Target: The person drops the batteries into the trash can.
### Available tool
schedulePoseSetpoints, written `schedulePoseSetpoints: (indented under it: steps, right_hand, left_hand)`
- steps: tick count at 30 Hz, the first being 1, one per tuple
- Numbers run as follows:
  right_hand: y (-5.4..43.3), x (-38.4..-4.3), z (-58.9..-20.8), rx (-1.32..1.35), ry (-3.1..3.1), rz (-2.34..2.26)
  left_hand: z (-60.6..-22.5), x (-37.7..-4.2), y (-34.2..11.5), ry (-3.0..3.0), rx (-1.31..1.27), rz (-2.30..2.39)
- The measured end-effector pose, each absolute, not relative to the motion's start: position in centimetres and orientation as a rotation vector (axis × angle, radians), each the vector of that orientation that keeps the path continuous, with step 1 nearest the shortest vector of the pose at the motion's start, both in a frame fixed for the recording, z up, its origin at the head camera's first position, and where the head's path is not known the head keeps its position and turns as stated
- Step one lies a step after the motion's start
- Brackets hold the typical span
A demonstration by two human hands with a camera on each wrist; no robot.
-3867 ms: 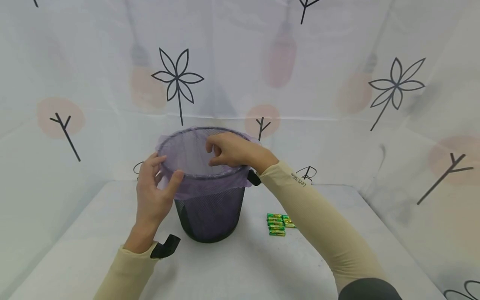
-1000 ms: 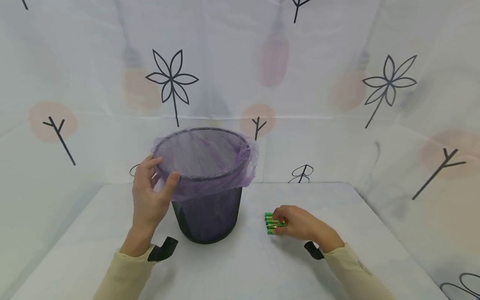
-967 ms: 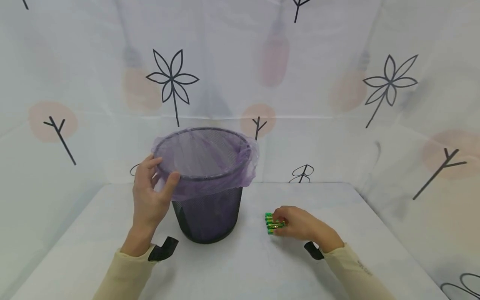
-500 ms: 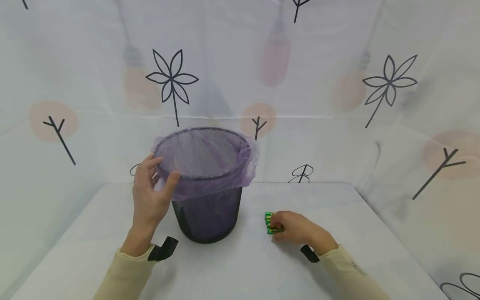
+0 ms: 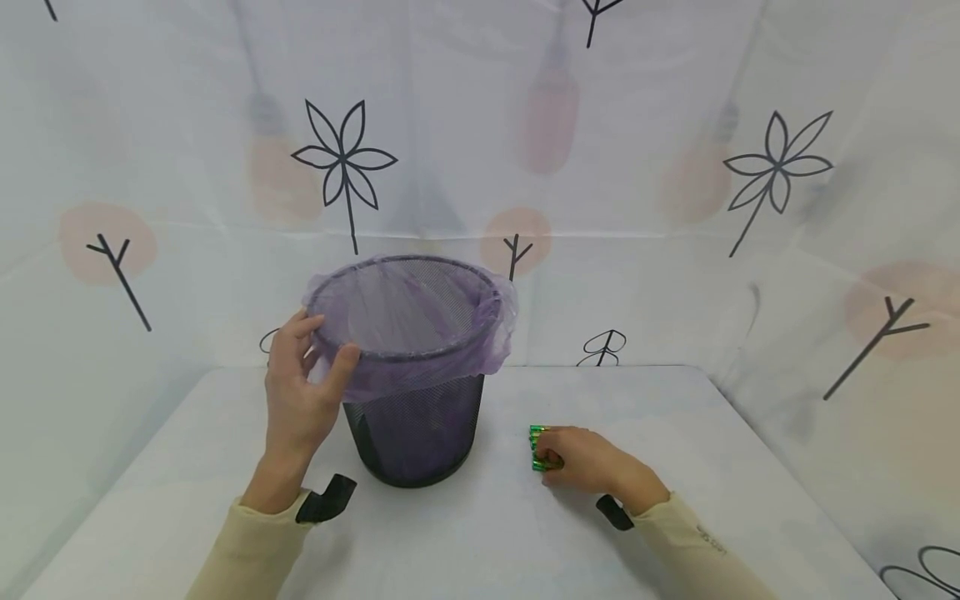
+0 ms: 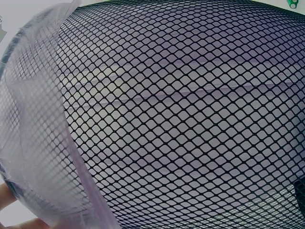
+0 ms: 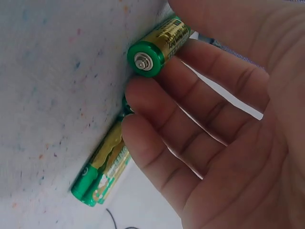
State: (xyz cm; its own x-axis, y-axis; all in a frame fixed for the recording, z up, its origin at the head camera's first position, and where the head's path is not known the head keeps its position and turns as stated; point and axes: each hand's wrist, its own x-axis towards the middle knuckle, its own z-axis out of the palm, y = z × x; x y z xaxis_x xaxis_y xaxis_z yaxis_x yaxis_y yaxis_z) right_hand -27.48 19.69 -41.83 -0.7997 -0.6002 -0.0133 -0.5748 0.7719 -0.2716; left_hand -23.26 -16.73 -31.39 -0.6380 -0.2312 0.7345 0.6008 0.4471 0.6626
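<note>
Right hand (image 5: pixel 588 458): thumb and curled fingers appear to grip one green-and-gold cylindrical battery (image 7: pixel 159 46), its metal terminal facing the wrist camera. The battery lies at the surface of the white table; whether it is lifted clear cannot be told. Best practice is to pinch across the round barrel, leaving both ends free, and to raise it straight so that its neighbours do not roll. The casing looks smooth and glossy, so firm, even finger pressure seems advisable.

Just beside the fingertips, other green-and-gold batteries (image 7: pixel 106 155) lie side by side on the table; the hand hides part of the group.

Left hand (image 5: pixel 300 400): thumb and bent fingers grip the near-left rim of an upright black wire-mesh bin (image 5: pixel 420 442). Light pressure should be enough to steady it; avoid dragging the liner off the rim.

The bin tapers towards its base. A thin, translucent purple plastic liner (image 5: pixel 420 379) folds over the round rim, its edge loose and crinkled. The table (image 5: pixel 480 550) is flat, with fine coloured specks in the right wrist view.
</note>
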Motion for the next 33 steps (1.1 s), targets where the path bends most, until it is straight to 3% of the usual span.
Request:
schedulePoseSetpoints:
  steps: [10,33]
  right_hand:
    - [19.78,-27.77,-42.49,-1.043,2.814,-0.464]
    - [19.26,-27.19,-42.38,-0.886,2.620,-0.643]
  left_hand:
    - [-31.46,-23.30,-16.75,-1.892,-0.304,-1.289]
    - [-31.42,-23.20,-16.74,-1.890,-0.315,-1.283]
